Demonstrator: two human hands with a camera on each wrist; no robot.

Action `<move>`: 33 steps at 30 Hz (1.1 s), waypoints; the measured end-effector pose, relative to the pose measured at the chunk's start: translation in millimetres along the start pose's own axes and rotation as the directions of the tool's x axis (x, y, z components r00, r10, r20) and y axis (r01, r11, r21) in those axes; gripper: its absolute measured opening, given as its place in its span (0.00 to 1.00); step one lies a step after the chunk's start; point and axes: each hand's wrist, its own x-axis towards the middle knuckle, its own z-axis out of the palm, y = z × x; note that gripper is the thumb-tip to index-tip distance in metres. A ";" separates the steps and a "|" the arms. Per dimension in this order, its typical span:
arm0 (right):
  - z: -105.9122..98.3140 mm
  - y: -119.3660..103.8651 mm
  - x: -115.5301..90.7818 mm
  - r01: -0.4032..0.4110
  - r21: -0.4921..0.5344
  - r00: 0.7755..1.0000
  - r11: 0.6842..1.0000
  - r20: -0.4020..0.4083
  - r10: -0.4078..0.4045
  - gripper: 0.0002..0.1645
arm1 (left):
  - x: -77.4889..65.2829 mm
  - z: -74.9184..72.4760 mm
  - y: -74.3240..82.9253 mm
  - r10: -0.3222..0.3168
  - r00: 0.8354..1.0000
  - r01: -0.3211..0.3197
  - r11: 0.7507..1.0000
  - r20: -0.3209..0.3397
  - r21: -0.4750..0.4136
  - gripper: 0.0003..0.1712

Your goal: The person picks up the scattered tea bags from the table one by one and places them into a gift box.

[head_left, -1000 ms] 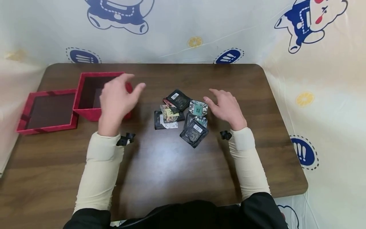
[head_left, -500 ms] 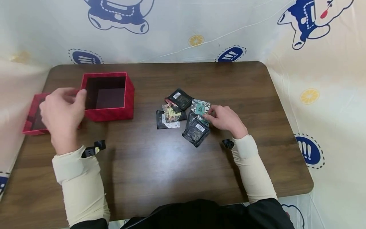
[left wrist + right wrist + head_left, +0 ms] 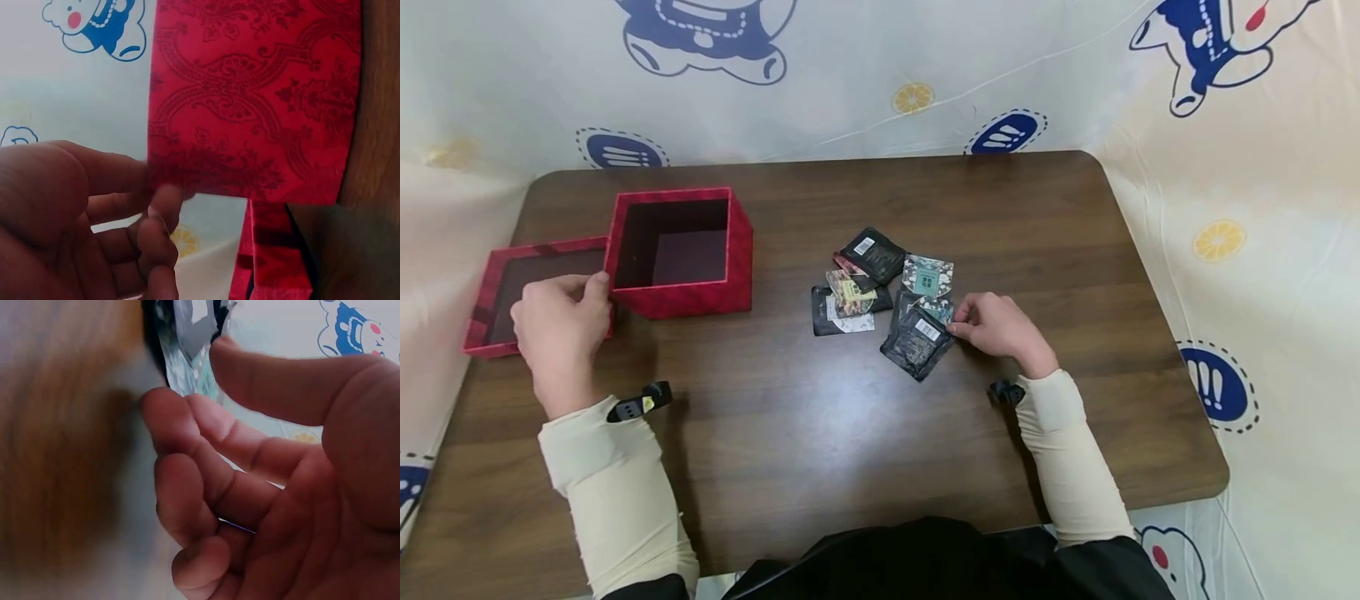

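My left hand (image 3: 561, 329) is at the near left corner of an open red box (image 3: 700, 300), pinching its edge between thumb and fingers. The box's patterned red side (image 3: 250, 94) fills much of the left wrist view. My right hand (image 3: 1000, 329) reaches the right edge of a black packet (image 3: 917, 343), thumb and fingers apart beside it. In the right wrist view, the loosely bent fingers (image 3: 181, 487) are close to the packet edge. Behind that packet lies a patterned packet with a green label (image 3: 927, 277).
A shallow red lid (image 3: 493, 287) lies left of the box, partly behind my left hand. Left of the black packet, another black packet (image 3: 874, 255), a yellow-labelled packet (image 3: 852, 296) and a black-and-white packet (image 3: 823, 312) overlap on the brown table (image 3: 820, 450).
My left hand has moved left and down from above the box to its near left corner. My right hand has come down beside the black packet. The packets have stayed in place.
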 end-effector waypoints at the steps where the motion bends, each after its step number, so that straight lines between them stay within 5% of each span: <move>1: 0.7 -0.2 0.3 0.000 0.012 1.000 1.000 -0.007 0.000 0.08 | 0.3 0.5 0.0 0.011 1.000 -0.011 1.000 -0.006 -0.002 0.32; 13: 6.2 3.5 1.0 -0.002 0.139 0.999 0.990 -0.043 0.008 0.05 | 0.6 -1.2 1.7 0.022 1.000 -0.022 0.999 0.011 -0.026 0.31; 26: 7.0 5.4 -2.7 -0.057 0.263 0.998 0.963 0.007 0.057 0.06 | 2.1 -2.6 2.0 0.021 0.999 -0.020 0.999 0.029 -0.027 0.33; 29: 7.9 7.2 -1.7 -0.049 0.337 0.999 0.940 0.012 0.047 0.07 | 2.3 -2.6 1.6 0.012 1.000 -0.012 1.000 0.029 -0.027 0.32; 33: 2.6 8.3 -0.5 -0.029 0.501 1.000 0.865 0.011 0.027 0.08 | 0.8 -2.6 0.8 0.001 0.999 0.000 1.000 0.038 -0.030 0.33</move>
